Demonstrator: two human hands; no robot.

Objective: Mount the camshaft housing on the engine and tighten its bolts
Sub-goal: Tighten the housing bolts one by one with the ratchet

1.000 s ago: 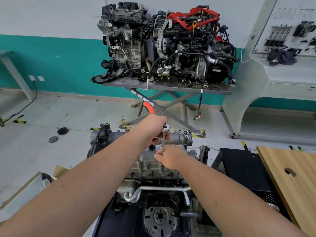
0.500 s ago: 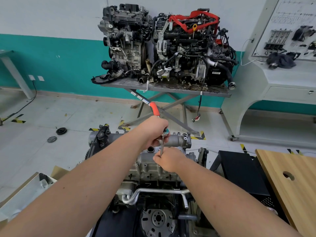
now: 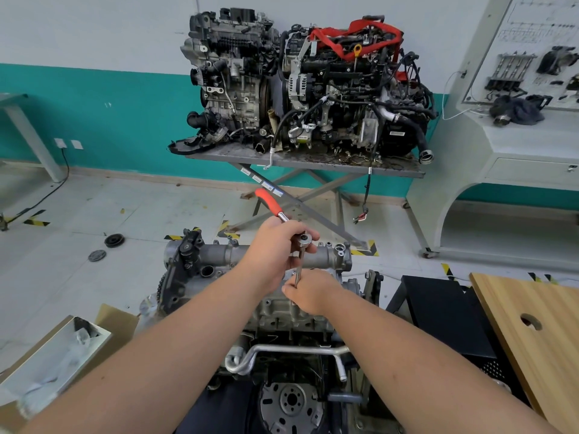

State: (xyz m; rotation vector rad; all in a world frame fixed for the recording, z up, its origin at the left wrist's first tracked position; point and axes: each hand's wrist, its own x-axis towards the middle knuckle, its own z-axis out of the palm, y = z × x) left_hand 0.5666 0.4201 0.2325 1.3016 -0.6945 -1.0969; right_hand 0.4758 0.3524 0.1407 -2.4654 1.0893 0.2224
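From the head view, the camshaft housing (image 3: 266, 255) already sits on top of the engine (image 3: 282, 311), low in the middle of the frame. The left hand (image 3: 275, 245) grips the ratchet (image 3: 282, 216) close to its head, the red handle pointing away up and left. The right hand (image 3: 310, 291) pinches the thin extension bar (image 3: 299, 270) near its lower end, over a bolt that I cannot see. To tighten well, I would keep the bar upright and the socket fully seated, and swing the handle in short, even strokes.
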